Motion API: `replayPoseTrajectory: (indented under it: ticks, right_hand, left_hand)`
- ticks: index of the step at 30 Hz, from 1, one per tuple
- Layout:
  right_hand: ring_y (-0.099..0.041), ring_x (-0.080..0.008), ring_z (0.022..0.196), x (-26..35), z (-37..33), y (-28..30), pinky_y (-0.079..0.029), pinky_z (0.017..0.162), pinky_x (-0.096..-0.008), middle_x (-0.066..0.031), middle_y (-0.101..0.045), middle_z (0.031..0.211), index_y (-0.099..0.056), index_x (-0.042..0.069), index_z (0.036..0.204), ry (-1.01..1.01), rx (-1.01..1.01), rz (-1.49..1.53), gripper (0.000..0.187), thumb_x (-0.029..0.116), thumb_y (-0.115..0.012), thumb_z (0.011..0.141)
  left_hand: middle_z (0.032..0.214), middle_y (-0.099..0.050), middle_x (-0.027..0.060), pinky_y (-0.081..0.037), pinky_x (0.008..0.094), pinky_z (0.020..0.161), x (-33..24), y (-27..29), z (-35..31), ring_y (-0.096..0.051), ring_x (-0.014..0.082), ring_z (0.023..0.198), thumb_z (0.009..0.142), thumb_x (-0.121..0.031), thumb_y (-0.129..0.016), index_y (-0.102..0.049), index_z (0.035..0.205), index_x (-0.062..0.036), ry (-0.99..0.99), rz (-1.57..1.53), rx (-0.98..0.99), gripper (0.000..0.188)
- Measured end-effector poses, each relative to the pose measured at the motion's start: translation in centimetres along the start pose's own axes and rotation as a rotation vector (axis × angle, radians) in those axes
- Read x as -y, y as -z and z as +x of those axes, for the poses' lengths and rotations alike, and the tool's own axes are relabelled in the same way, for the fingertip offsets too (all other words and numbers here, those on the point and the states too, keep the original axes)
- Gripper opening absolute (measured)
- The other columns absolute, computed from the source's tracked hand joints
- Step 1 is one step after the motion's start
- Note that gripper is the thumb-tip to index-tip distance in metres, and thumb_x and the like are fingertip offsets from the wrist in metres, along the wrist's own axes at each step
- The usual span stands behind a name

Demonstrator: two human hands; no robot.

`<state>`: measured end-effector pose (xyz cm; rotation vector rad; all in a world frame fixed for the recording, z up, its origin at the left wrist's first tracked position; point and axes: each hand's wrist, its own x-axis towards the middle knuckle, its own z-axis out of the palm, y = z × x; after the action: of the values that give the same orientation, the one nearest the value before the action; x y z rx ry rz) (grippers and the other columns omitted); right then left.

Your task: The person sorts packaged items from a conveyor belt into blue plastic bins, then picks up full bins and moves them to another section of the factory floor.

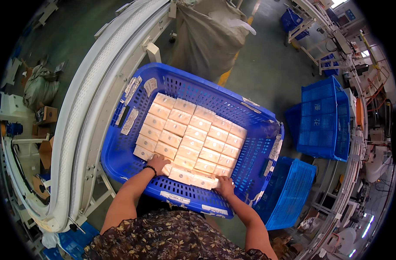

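A blue plastic crate (193, 78) with slotted walls sits in front of me. Several small cream-coloured boxes (190, 132) lie side by side in rows on its floor. Along the near side, my left hand (159, 164), with a dark bracelet at the wrist, presses the left end of a short row of small boxes (191, 177). At the other end of that row, my right hand (224, 185) has its fingers closed against the last box. The row is squeezed between both hands, slightly tilted to the rest. The undersides of those boxes are hidden.
A curved white conveyor (83, 104) runs along the crate's left side. Beyond the crate stands a large grey-green sack (202, 43). At right are a stacked blue crate (324, 117) and another blue crate (289, 195), beside a further conveyor line.
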<state>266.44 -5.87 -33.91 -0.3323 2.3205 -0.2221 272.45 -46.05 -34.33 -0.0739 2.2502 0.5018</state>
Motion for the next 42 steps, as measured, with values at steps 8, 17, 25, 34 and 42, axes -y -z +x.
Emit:
replayPoseTrajectory:
  ticks: [8, 17, 25, 34, 42]
  right_hand:
    - [-0.045, -0.0313, 0.127, 4.2, -2.3, 10.4, -0.035, 0.1, -0.06, -0.0009, -0.057, 0.131, -0.062, 0.024, 0.129, 0.167, -0.435, 0.057, 0.073, 0.01, -0.088, 0.062]
    - [-0.05, -0.0337, 0.124, 28.6, -12.2, 32.4, -0.037, 0.103, -0.0479, -0.0064, -0.059, 0.127, -0.065, 0.018, 0.123, 0.816, -0.927, -0.221, 0.07, 0.003, -0.083, 0.057]
    - [-0.05, -0.0261, 0.124, 56.5, -10.1, 29.1, -0.039, 0.099, -0.0529, 0.0006, -0.058, 0.125, -0.064, 0.027, 0.125, 1.369, -0.557, -0.393, 0.068, 0.015, -0.085, 0.062]
    - [-0.036, -0.0315, 0.143, 64.3, -3.6, 22.2, -0.032, 0.111, -0.0676, -0.0081, -0.047, 0.148, -0.041, 0.023, 0.15, 1.516, -0.179, -0.525, 0.081, 0.036, -0.079, 0.08]
    - [-0.059, -0.0365, 0.113, 35.6, 5.6, 25.6, -0.048, 0.097, -0.0418, -0.0177, -0.062, 0.12, -0.056, 0.007, 0.134, 0.928, -0.6, 0.342, 0.048, 0.017, -0.071, 0.09]
  left_hand:
    - [0.128, -0.055, 0.0033, -0.044, 0.0533, 0.096, -2.5, 9.8, -7.3, -0.047, 0.0311, 0.124, 0.068, -0.01, -0.082, -0.063, 0.13, -0.0318, -0.015, -0.083, -0.486, 0.068]
    - [0.132, -0.055, 0.0073, -0.041, 0.0494, 0.101, -0.3, 18.0, -33.7, -0.045, 0.0351, 0.127, 0.067, -0.007, -0.078, -0.065, 0.13, -0.0264, 0.231, -0.077, -1.323, 0.067]
    - [0.13, -0.055, 0.0127, -0.043, 0.0449, 0.102, 8.5, 8.6, -48.9, -0.048, 0.0375, 0.118, 0.063, 0.002, -0.081, -0.059, 0.134, -0.0116, 0.683, -0.296, -1.376, 0.075]
    - [0.141, -0.049, 0.0157, -0.042, 0.0496, 0.107, 15.2, 4.6, -52.4, -0.044, 0.0383, 0.13, 0.066, -0.024, -0.089, -0.043, 0.146, -0.0086, 0.882, -0.444, -0.829, 0.094]
    - [0.13, -0.058, 0.0166, -0.043, 0.0418, 0.103, 6.2, 14.4, -43.7, -0.055, 0.0331, 0.122, 0.085, -0.007, -0.071, -0.057, 0.131, -0.0014, 0.424, -0.483, -1.509, 0.048]
